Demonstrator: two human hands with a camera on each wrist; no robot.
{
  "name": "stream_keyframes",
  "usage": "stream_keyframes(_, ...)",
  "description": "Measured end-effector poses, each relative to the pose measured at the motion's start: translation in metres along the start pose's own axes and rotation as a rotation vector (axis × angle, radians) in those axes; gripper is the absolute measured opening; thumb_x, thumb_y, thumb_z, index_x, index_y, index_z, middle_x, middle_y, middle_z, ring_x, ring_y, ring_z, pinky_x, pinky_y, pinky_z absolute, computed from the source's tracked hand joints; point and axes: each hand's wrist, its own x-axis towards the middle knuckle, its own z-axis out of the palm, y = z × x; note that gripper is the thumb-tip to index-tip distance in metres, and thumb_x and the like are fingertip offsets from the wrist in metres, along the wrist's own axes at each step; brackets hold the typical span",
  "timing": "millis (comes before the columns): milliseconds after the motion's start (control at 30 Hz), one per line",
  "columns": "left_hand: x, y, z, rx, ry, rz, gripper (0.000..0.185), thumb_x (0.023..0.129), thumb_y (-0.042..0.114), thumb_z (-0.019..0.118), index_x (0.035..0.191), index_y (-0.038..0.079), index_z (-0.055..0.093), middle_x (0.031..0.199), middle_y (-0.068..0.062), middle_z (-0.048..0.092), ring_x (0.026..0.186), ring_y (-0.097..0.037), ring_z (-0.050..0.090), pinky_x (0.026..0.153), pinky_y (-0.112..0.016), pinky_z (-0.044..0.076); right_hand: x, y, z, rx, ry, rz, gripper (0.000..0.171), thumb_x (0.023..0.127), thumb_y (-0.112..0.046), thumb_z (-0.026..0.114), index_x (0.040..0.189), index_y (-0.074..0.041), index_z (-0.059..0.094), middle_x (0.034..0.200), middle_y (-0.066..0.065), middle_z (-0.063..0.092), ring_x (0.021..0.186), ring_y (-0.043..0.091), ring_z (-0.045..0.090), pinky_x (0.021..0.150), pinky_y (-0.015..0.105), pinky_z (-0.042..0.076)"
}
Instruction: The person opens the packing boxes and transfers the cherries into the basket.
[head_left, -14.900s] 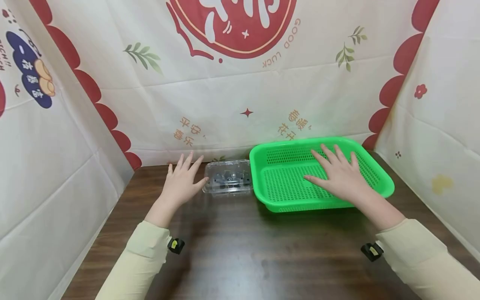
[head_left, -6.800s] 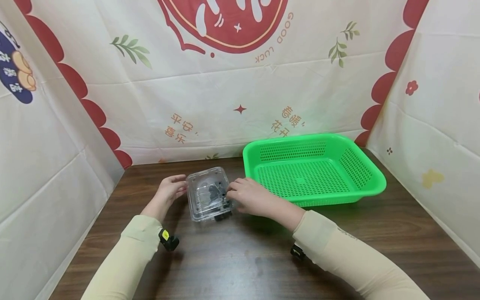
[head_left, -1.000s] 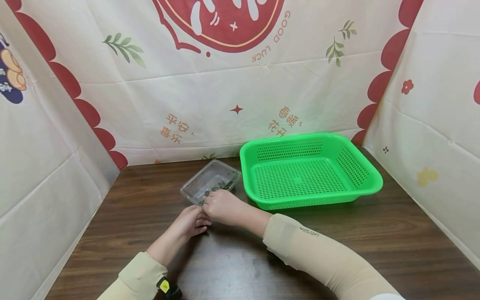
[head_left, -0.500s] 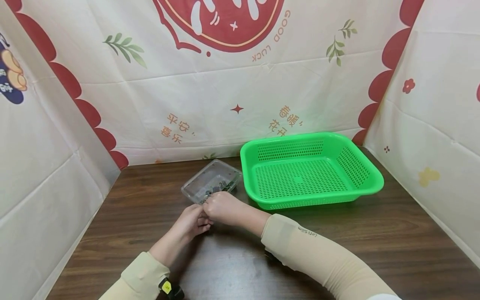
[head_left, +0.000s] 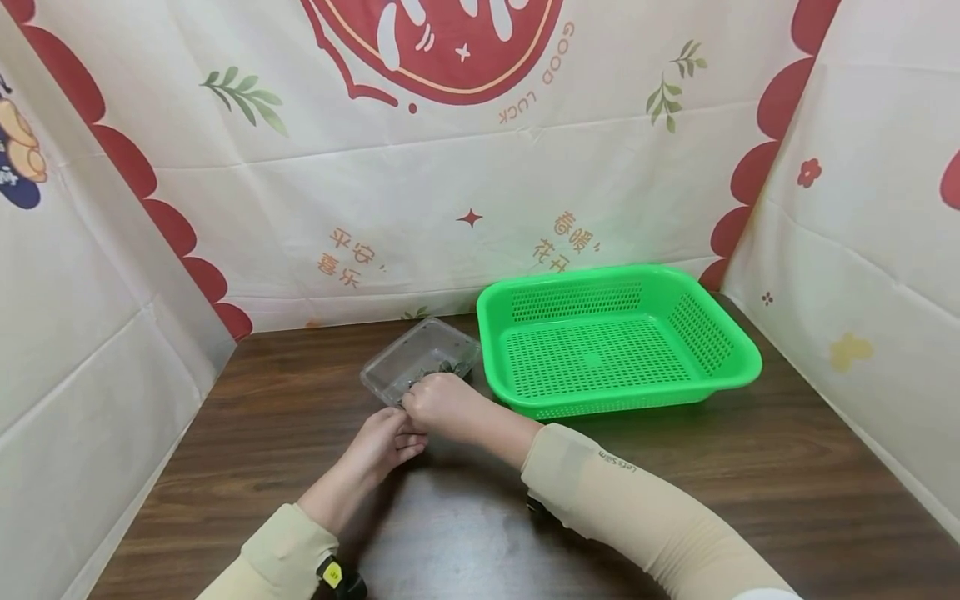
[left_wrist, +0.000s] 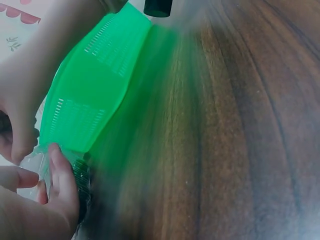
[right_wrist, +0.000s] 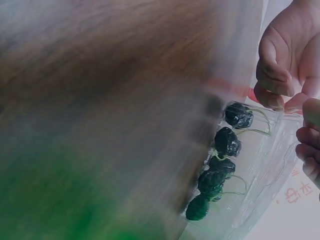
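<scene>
On dark wood table (head_left: 675,467), both hands stayed at clear clamshell box (head_left: 420,357), nine o'clock of green basket (head_left: 720,392); left hand (head_left: 386,442) and right hand (head_left: 442,404) kept fingers curled, pinching near rim; lid barely shifted, dark berries (right_wrist: 227,142) remained inside.

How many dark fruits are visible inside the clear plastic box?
5, lying in a row along one wall of the clear plastic box: fruits. More may be hidden behind the right hand and left hand.

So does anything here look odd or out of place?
Only slightly: the clear plastic box sits askew to the green basket, its dark fruits bunched along one side. Nothing looks spilled or broken.
</scene>
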Motion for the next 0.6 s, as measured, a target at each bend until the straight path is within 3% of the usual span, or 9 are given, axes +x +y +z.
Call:
stream_keyframes(267,-0.0024,0.0054,-0.0051,0.012,-0.029,0.007,0.013,0.101,0.008,0.044,0.105,-0.004,0.044,0.078,-0.008,0.063,0.069,-0.015,0.065,0.068,-0.027,0.056,-0.0051,0.0018,0.0027,0.019,0.081,0.011,0.020,0.072,-0.022,0.080,0.068,-0.017,0.061,0.064,-0.007,0.056,0.060,0.008,0.057,0.056,0.022,0.050)
stream_keyframes(433,-0.0045,0.0073,-0.0077,0.036,-0.055,0.029,0.009,0.102,0.007,0.046,0.103,-0.002,0.046,0.079,-0.007,0.063,0.069,-0.012,0.065,0.069,-0.025,0.056,-0.0068,0.0034,0.0047,0.036,0.100,0.031,0.017,0.077,-0.016,0.075,0.066,-0.017,0.062,0.062,-0.007,0.054,0.057,0.009,0.054,0.052,0.022,0.049)
stream_keyframes(600,-0.0053,0.0074,-0.0104,0.087,-0.029,0.059,0.012,0.102,0.009,0.050,0.100,-0.002,0.045,0.078,-0.007,0.062,0.067,-0.012,0.065,0.067,-0.024,0.056,-0.0082,0.0051,0.0083,0.088,0.151,0.056,0.020,0.080,-0.013,0.070,0.063,-0.016,0.059,0.060,-0.006,0.052,0.054,0.010,0.052,0.049,0.024,0.047)
